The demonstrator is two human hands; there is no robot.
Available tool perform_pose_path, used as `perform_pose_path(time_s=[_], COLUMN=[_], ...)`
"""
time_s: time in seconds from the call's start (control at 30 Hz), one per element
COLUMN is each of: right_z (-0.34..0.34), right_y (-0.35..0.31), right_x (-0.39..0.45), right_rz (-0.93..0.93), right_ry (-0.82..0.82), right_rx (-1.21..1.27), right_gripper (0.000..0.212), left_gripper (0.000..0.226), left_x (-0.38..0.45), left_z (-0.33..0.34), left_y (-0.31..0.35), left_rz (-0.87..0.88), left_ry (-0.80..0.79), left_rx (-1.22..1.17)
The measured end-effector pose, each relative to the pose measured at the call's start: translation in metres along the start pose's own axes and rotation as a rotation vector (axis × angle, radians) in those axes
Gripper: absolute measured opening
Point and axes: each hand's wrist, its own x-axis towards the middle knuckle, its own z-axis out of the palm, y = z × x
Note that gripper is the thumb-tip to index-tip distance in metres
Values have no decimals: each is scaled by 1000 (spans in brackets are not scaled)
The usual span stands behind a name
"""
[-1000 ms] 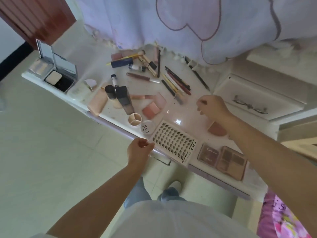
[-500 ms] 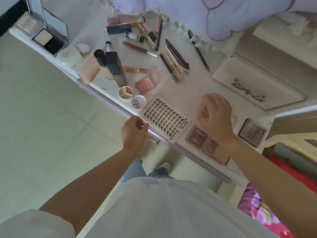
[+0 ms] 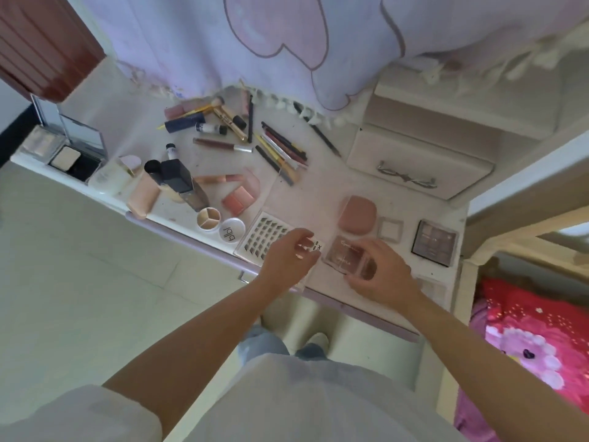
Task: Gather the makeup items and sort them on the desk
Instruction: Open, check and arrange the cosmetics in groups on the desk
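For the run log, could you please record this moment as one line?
left hand: fingers on false-lash tray | right hand: gripping brown eyeshadow palette | desk: sorting unfinished

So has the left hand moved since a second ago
Yes. The left hand was off the desk's front edge, below the round white jar. Now it reaches up and rightward onto the lash tray, its fingers at the tray's right end.

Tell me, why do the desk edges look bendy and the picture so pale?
Head view: the wide-angle lens curves the desk edge; soft, washed-out light leaves faint shadows; the left hand and right hand look slightly blurred, above the lash tray and the brown palette.
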Motion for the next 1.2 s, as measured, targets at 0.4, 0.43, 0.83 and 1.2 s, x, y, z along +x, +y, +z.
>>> perform_pose_path(time_s=[0.4,0.43,0.83,1.2], right_z=[-123,-127,-152,-161], right_y=[-73,-78,-137,-162], right_x=[-5,-5,-11,-20], right_rz=[-191,-180,-91,-28], right_ry=[186,268,529,328], right_rx=[133,121,339,666], right_gripper=[39,34,33,31], left_gripper=[30,28,13,38], left_x=[9,9,14,9], left_z=[-62,-64,-91,-120], left_y=[130,139,195,197], left_rz=[48,64,224,513], left_ry=[-542,-514,-551,-544], left_rx=[-691,-714,-732,-514])
